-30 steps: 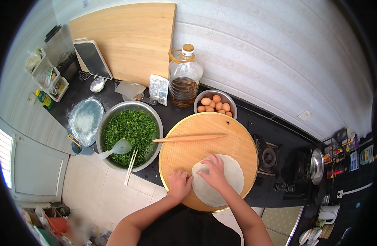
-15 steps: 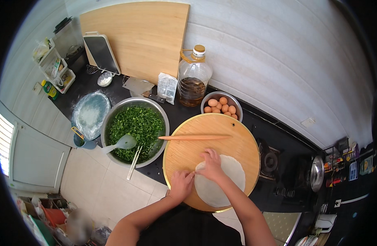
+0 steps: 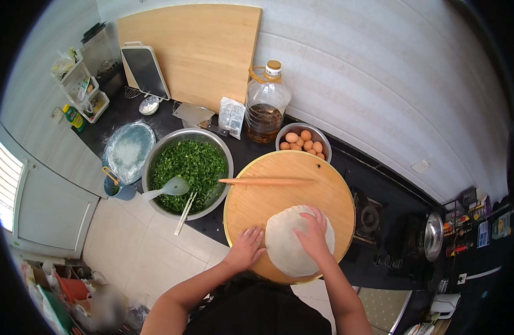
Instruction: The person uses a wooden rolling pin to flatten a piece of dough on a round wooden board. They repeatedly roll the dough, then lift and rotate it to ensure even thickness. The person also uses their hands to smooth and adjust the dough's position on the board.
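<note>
A round, pale sheet of rolled dough [image 3: 285, 245] lies on the round wooden board [image 3: 257, 212], its rim slightly crimped. My right hand [image 3: 315, 233] rests over the dough's right side, fingers stretched out and touching its surface. Beside the dough's left edge, my left hand [image 3: 245, 249] lies on the board with its fingers extended and holding nothing. A tapered wooden rolling pin [image 3: 268, 181] lies across the far part of the board, beyond both hands.
Left of the board is a steel bowl [image 3: 229, 162] of chopped greens [image 3: 190, 162], with a spoon [image 3: 173, 187] and chopsticks [image 3: 185, 215]. Behind the board stand brown eggs [image 3: 306, 135] in a bowl and an oil jug [image 3: 265, 111]. A gas burner [image 3: 368, 218] is at right.
My right hand has shifted from the dough's upper left edge to its right side. The left hand's fingers have left the dough's edge and straightened onto the board.
</note>
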